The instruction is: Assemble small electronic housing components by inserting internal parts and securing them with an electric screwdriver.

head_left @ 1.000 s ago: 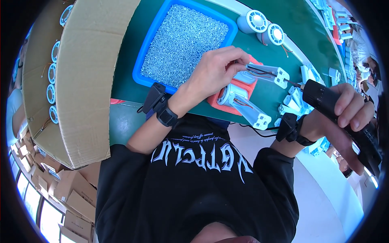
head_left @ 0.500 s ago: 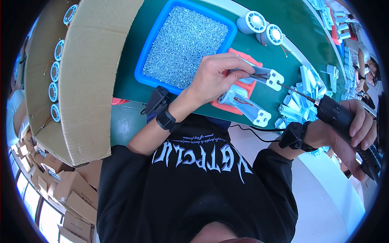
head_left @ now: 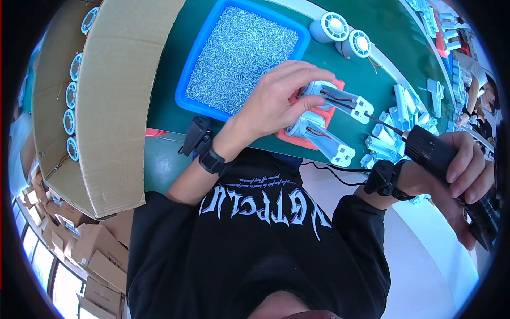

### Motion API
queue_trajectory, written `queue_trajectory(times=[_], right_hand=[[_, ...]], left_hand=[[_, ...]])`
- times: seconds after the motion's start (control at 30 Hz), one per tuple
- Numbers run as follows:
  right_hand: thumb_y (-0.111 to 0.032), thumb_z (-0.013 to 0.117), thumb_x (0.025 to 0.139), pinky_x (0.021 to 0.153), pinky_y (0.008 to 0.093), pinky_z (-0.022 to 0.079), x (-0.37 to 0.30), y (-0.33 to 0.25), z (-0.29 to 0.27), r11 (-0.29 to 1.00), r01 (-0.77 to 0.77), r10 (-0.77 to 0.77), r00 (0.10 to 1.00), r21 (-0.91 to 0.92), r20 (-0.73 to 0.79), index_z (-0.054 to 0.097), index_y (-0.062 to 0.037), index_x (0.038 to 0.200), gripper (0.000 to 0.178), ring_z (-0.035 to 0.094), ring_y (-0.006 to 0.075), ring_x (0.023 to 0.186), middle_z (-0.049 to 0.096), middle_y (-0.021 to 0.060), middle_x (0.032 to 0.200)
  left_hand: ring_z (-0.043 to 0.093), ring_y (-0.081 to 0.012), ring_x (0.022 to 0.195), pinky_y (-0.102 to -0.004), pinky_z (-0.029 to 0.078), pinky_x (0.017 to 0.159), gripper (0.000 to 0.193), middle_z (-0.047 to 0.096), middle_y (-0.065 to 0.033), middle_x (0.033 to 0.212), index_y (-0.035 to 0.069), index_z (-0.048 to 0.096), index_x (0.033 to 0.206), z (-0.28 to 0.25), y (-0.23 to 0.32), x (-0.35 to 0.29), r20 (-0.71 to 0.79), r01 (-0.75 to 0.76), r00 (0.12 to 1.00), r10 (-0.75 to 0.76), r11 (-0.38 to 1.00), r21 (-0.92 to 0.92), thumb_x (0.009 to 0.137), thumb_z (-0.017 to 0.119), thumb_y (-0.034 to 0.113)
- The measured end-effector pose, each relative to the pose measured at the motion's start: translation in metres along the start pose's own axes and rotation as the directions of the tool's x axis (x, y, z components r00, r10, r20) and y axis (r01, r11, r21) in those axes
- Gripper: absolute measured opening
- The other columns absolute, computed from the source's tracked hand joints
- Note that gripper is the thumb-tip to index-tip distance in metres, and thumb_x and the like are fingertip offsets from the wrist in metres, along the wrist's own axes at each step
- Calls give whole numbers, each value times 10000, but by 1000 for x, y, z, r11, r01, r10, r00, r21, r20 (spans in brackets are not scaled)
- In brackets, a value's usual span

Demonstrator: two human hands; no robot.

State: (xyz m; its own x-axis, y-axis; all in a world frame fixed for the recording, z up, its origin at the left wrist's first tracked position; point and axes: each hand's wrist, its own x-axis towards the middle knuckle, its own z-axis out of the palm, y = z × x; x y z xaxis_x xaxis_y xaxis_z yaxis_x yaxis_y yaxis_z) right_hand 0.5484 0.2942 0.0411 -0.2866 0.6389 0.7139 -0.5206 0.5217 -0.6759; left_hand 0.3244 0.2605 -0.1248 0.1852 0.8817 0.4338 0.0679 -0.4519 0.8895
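Observation:
My left hand (head_left: 281, 95) is closed round the rounded end of a pale plastic housing (head_left: 345, 103), its thumb along the near side. Dark and red wires run down the open channel of this housing. My right hand (head_left: 467, 170) grips a black electric screwdriver (head_left: 427, 149). Its long thin bit points left, with the tip at the white end piece of the held housing. Just nearer to me, a second housing (head_left: 325, 141) of the same kind lies on an orange-red cloth (head_left: 289, 137), also with wires in its channel.
A blue tray (head_left: 183, 90) of small silver screws stands left of the cloth. Two round white motor-like parts (head_left: 330, 29) sit at the back. Several loose pale plastic pieces (head_left: 404, 106) are piled at right. A tall cardboard box (head_left: 119, 106) with ring-shaped parts stands at far left.
My left hand's fingers have shifted from the wires in the channel to the housing's rounded end. The screwdriver has moved slightly left and its bit stays at the end piece.

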Motion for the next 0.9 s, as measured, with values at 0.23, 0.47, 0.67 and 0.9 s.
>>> queue_trajectory(times=[0.23, 0.47, 0.67, 0.9], right_hand=[[-751, 710, 590, 481, 176, 475, 2, 20, 12, 999, 20, -18, 997, -35, 78, 613, -155, 963, 710, 571, 77, 484, 587, -28, 680], [-743, 702, 613, 494, 176, 474, -4, 20, 13, 998, -22, 26, 997, -54, 78, 603, -164, 1060, 738, 579, 82, 509, 590, -11, 716], [-537, 749, 730, 511, 263, 550, 4, 14, 8, 996, -77, 86, 962, -45, 260, 505, -133, 1217, 678, 627, 155, 584, 598, 57, 818], [-488, 747, 757, 514, 270, 560, 6, 18, 8, 988, -155, 142, 916, 3, 374, 500, -123, 1214, 635, 640, 157, 601, 599, 69, 823]], left_hand=[[530, -306, 1164, -414, 445, 959, 473, 598, -89, 1180, 85, 603, 1161, 14, -9, -5, 144, 35, 988, -56, 989, 146, 708, 737, 61], [583, -272, 1022, -388, 471, 872, 411, 609, -67, 1092, 68, 624, 1063, 21, -15, -6, 54, 25, 998, -34, 988, 153, 669, 743, 50], [545, -294, 1144, -408, 441, 968, 417, 620, -76, 1152, 80, 646, 1087, 19, -13, -5, 114, 129, 984, -140, 987, 95, 685, 713, -5], [562, -285, 1088, -398, 454, 935, 414, 628, -76, 1114, 62, 654, 1063, 19, -14, -6, 92, 124, 987, -133, 987, 97, 664, 701, -38]])
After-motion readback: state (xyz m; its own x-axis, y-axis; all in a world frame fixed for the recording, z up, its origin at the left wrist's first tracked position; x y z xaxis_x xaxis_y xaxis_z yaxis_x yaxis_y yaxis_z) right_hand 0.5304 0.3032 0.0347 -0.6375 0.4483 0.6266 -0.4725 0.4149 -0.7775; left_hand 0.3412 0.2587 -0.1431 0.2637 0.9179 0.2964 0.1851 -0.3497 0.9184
